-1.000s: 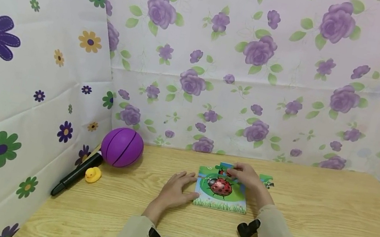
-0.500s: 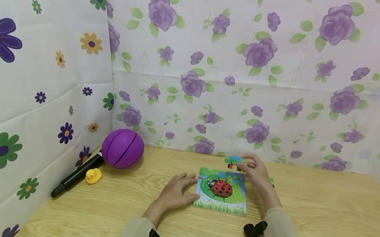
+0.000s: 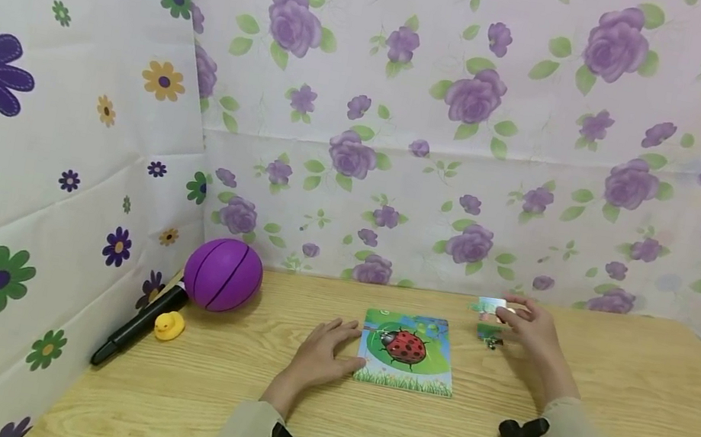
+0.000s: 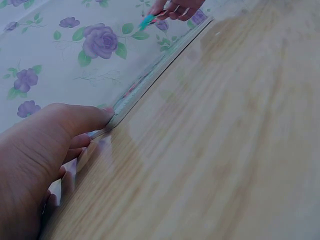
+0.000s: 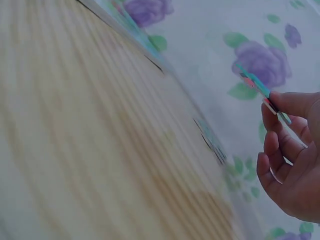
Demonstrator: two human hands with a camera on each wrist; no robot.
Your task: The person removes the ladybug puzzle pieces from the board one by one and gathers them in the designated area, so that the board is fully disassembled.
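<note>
A ladybug jigsaw puzzle (image 3: 407, 347) lies flat on the wooden table. My left hand (image 3: 320, 356) rests at its left side with fingers relaxed; in the left wrist view the thumb touches the corner of the puzzle board (image 4: 145, 84). Off the puzzle's far right corner, my right hand (image 3: 534, 336) pinches a puzzle piece (image 5: 256, 84) between thumb and fingers, above the table. Another green puzzle piece (image 3: 489, 336) lies on the table just under the held one, partly covered by it in the head view.
Along the table's left side are a purple ball (image 3: 223, 275), a black marker pen (image 3: 137, 326) and a yellow rubber duck (image 3: 168, 326). Flowered cloth (image 3: 364, 136) hangs behind the table and on the left.
My right hand has lifted the puzzle piece off the top of the puzzle and carried it right, over the loose piece. The left hand has stayed in place.
</note>
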